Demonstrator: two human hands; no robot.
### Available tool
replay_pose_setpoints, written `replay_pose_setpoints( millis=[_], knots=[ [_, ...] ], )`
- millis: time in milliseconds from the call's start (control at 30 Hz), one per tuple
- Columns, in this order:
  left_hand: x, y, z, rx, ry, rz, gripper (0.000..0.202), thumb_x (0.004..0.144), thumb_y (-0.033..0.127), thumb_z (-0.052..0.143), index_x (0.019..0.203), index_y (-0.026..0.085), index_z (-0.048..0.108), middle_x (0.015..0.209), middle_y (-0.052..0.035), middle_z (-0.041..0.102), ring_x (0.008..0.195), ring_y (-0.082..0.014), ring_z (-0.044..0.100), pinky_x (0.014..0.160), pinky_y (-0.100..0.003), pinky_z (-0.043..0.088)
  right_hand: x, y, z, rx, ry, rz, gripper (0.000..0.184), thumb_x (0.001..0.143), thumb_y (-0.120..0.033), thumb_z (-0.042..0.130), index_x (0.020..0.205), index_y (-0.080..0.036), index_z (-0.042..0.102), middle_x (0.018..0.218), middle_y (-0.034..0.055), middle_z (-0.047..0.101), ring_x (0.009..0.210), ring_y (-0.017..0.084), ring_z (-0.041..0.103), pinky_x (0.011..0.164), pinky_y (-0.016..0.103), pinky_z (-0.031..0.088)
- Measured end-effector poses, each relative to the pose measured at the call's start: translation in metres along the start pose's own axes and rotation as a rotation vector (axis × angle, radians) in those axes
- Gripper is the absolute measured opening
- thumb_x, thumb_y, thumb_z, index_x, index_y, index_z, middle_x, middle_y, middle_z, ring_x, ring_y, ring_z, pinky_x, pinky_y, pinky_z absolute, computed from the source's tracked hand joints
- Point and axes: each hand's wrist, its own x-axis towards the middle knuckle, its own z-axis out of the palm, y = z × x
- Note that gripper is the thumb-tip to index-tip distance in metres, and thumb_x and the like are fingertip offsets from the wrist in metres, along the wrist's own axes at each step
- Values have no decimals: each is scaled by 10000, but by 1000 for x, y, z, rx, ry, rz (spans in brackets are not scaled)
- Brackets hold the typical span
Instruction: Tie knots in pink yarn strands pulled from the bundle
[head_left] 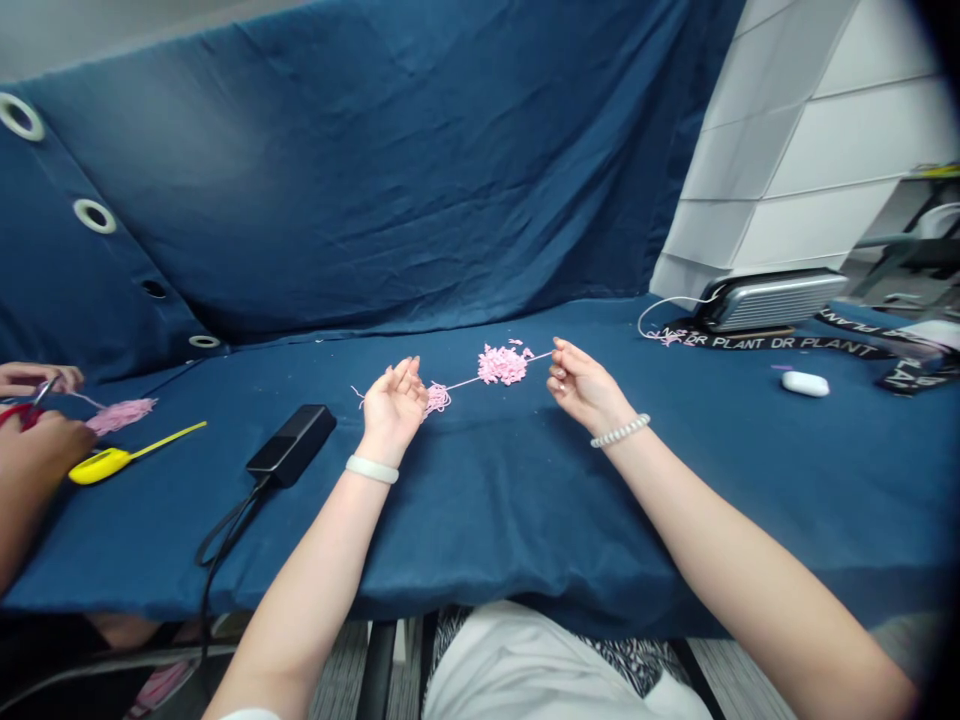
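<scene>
My right hand [589, 385] pinches the end of a pink yarn strand [466, 382] between thumb and fingertips, just above the table. The strand runs taut to the left, to a small looped bundle of pink yarn [438, 399]. My left hand [395, 402], palm turned up and fingers curled, is closed at that bundle; part of the yarn is hidden behind it, and a loose end shows on its far side. Between my hands lies a heap of short pink yarn clippings [502, 365], with the strand passing by it.
A black box-shaped device [292, 445] with a cable lies left of me. Further left, another person's hands [45, 430] hold red-handled scissors [26, 412] by pink yarn [122, 415], near a yellow-handled tool [105, 465]. At right are a silver case [776, 300], lettered strap [787, 343] and white earbud case [805, 384].
</scene>
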Motion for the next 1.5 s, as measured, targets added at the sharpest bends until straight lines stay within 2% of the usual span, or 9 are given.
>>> replay_pose_setpoints(
  millis=[200, 367, 567, 867, 967, 1100, 1233, 1333, 1500],
  knots=[
    [4, -7, 0, 92, 110, 59, 101, 854, 144, 488, 853, 149, 589, 898, -39, 650, 533, -20, 532, 539, -134, 466, 5, 2, -6, 20, 270, 8, 227, 731, -84, 524, 890, -238, 574, 570, -69, 559, 511, 70, 544, 462, 187, 401],
    [1, -11, 2, 120, 91, 60, 170, 819, 33, 497, 902, 134, 605, 843, -28, 647, 494, 1, 512, 460, -92, 417, 4, -11, -7, 258, 103, -74, 282, 751, -36, 471, 926, -246, 538, 469, -80, 453, 610, 94, 593, 668, 258, 510],
    [-2, -14, 3, 175, 23, 47, 261, 784, 70, 576, 1018, 186, 584, 925, -22, 655, 540, -23, 548, 488, -137, 450, 9, -11, -14, 219, 119, -50, 190, 809, -62, 455, 865, -229, 526, 477, -91, 382, 416, 57, 426, 516, 201, 459],
    [0, -12, 2, 216, -55, 33, 152, 731, 113, 645, 880, 144, 635, 833, -17, 670, 575, -35, 569, 467, -125, 419, 23, -19, -30, 65, 132, -118, 135, 793, -95, 493, 827, -223, 519, 508, -83, 382, 375, 48, 308, 381, 162, 303],
    [-3, -15, 3, 229, -99, 27, 147, 712, 127, 672, 849, 146, 622, 831, -18, 666, 601, -45, 577, 486, -132, 426, 18, -11, -26, -142, 108, -140, 119, 749, -139, 550, 844, -206, 576, 537, -65, 445, 396, 50, 315, 383, 176, 289],
    [-13, -24, 7, 267, -174, 7, 119, 716, 150, 676, 809, 128, 605, 791, -29, 654, 630, -64, 588, 558, -163, 466, -5, 29, -7, -793, -92, -296, 201, 720, -283, 639, 901, -197, 643, 784, 24, 614, 634, 128, 530, 626, 293, 463],
    [-23, -32, 12, 268, -231, -68, 105, 752, 197, 648, 804, 124, 592, 817, -65, 663, 687, -106, 620, 666, -238, 511, -34, 77, 11, -1190, -544, -436, 432, 707, -331, 679, 1113, -215, 592, 1172, 97, 565, 1081, 244, 506, 970, 427, 358],
    [-25, -33, 13, 241, -263, -73, 87, 763, 185, 631, 793, 124, 577, 806, -59, 652, 699, -111, 623, 708, -259, 518, -46, 93, 18, -1268, -682, -440, 149, 791, -305, 592, 858, -198, 670, 1070, 91, 599, 1010, 225, 535, 934, 399, 382],
    [-22, -28, 11, 246, -237, -174, 92, 778, 208, 604, 787, 136, 547, 570, 42, 508, 422, -28, 450, 447, -157, 422, -41, 73, 17, -947, -633, -230, 225, 798, -287, 566, 626, -181, 665, 869, 61, 641, 857, 184, 578, 844, 342, 420]
  ],
)
